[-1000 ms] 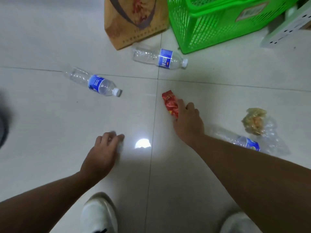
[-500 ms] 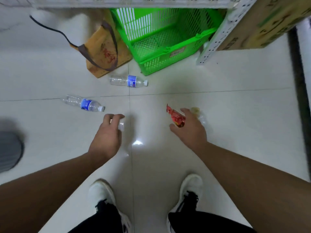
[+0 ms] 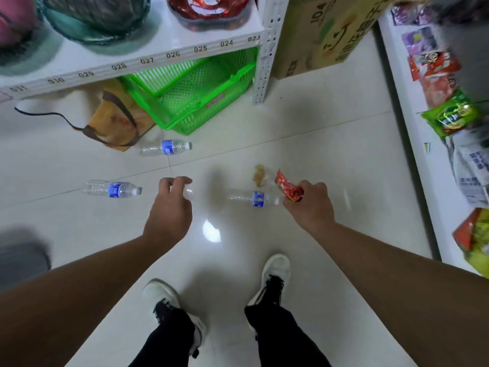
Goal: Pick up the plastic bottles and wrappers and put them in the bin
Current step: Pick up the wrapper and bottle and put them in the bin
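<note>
My right hand (image 3: pixel 309 206) is shut on a crumpled red wrapper (image 3: pixel 288 186), held above the floor. My left hand (image 3: pixel 169 207) is curled around a small clear plastic piece (image 3: pixel 188 193); what it is stays unclear. Three clear bottles with blue labels lie on the white tiles: one (image 3: pixel 164 147) by the brown bag, one (image 3: pixel 113 189) left of my left hand, one (image 3: pixel 254 198) between my hands. A yellowish wrapper (image 3: pixel 260 176) lies just beyond that last bottle.
A green plastic basket (image 3: pixel 201 94) sits under a white numbered shelf (image 3: pixel 148 58), with a brown strap bag (image 3: pixel 119 120) beside it. A cardboard box (image 3: pixel 325 35) stands behind. Snack packs fill a shelf (image 3: pixel 447 107) at right. A blurred dark grey object (image 3: pixel 21 260) is at left.
My right hand lifted the red wrapper off the floor. My left hand came up from the tiles holding a clear piece. The view rose and pulled back, showing shelves and my feet.
</note>
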Demonstrator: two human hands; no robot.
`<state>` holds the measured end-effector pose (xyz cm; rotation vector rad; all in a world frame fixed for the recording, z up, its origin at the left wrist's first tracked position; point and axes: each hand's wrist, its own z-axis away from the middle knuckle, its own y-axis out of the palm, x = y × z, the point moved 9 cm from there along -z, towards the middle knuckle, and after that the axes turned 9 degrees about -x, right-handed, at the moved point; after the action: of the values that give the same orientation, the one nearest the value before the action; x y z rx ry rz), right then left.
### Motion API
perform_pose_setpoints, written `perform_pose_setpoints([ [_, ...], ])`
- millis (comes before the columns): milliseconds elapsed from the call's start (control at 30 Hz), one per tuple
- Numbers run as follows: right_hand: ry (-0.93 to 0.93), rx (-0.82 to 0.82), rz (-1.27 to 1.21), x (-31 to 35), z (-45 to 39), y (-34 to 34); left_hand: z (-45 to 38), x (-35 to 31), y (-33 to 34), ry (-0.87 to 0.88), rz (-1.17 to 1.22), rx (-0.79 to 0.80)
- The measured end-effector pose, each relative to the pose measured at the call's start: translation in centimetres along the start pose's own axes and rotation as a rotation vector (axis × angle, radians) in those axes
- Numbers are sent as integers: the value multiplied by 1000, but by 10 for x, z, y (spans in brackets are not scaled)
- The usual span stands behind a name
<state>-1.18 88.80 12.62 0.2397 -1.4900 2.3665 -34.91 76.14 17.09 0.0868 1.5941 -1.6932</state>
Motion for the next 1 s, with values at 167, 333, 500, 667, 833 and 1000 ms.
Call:
perform_pose_setpoints([
  [167,48,13,-7,-13,-27,0,-18,-5,29,-91,40,2],
  [333,-11,29,-60,7,-48,28,-43,10,75,-180,58,67],
  [500,-9,49,-52,13,-95,97,-78,46,124,-118,30,74],
  [667,27,122,4,-2,-160,197,-119,103,189,-90,-7,23],
  [833,23,155,117,-22,-195,263,-138,147,229,-72,-13,-25],
  [1000,-73,60,129,-9,-189,227,-124,147,206,-163,12,-83],
])
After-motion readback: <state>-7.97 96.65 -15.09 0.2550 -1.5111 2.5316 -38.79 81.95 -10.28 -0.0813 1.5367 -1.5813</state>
